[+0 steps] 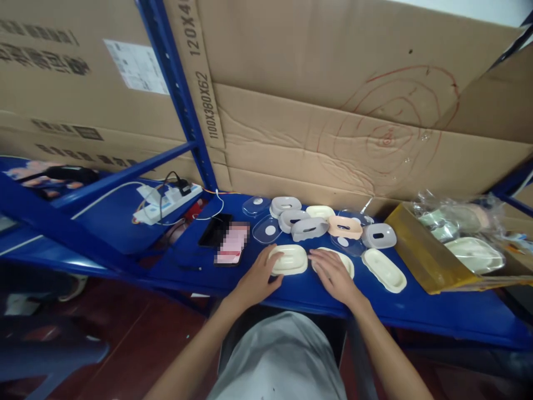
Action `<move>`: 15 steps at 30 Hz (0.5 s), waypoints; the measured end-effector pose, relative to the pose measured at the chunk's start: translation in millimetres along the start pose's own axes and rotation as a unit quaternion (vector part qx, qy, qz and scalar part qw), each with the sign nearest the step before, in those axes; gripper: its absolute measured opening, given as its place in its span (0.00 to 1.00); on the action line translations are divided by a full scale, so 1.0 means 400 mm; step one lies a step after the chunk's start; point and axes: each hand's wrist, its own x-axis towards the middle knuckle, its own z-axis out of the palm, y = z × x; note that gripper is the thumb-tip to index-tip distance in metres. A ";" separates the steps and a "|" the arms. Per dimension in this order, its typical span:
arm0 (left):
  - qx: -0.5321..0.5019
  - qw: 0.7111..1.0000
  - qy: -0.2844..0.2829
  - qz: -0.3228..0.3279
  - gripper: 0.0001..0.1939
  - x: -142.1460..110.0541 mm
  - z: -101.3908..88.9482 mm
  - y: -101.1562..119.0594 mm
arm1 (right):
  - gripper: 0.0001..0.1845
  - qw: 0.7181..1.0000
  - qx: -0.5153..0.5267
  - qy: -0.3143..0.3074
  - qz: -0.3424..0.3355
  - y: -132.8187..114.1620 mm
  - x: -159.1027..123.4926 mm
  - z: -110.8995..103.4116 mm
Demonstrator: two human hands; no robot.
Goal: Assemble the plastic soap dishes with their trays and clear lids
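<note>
Three shallow cream oval plastic trays lie near the front edge of the blue shelf. My left hand (259,276) curls round the left end of one cream tray (293,260), fingers on the far side and thumb on the near side. Over the left part of a second cream tray (346,264) rests my right hand (332,274), its fingers stretched out and hiding much of it. To the right, the third tray (383,270) lies slanted and untouched. Behind the hands are grey slotted covers (310,228), a peach slotted cover (345,226) and clear lids (266,230).
A phone (232,243) with a lit screen lies left of my left hand, beside a dark device (215,230). An open cardboard box (433,250) with bagged parts stands right. A power strip (169,204) with cables sits beyond the blue post (183,105). Cardboard (283,133) walls the back.
</note>
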 end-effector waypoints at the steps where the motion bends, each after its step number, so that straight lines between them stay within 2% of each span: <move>1: 0.001 1.000 0.003 0.001 0.27 0.000 0.000 -0.001 | 0.19 1.000 0.001 -0.005 -0.018 0.002 0.040 0.004; 4: 0.008 1.000 0.009 -0.001 0.28 -0.004 -0.002 -0.003 | 0.24 0.999 -0.035 0.000 -0.032 0.038 0.157 0.007; 7: -0.003 1.000 0.007 -0.013 0.30 -0.009 -0.008 -0.006 | 0.30 0.996 -0.093 -0.004 -0.014 0.113 0.219 0.002; 11: -0.033 0.999 0.005 -0.035 0.31 -0.015 -0.007 -0.014 | 0.32 0.994 -0.109 -0.026 -0.011 0.182 0.198 -0.001; 15: -0.050 0.997 0.006 -0.059 0.37 -0.030 0.025 -0.055 | 0.26 0.996 -0.087 -0.024 -0.021 0.141 0.158 0.006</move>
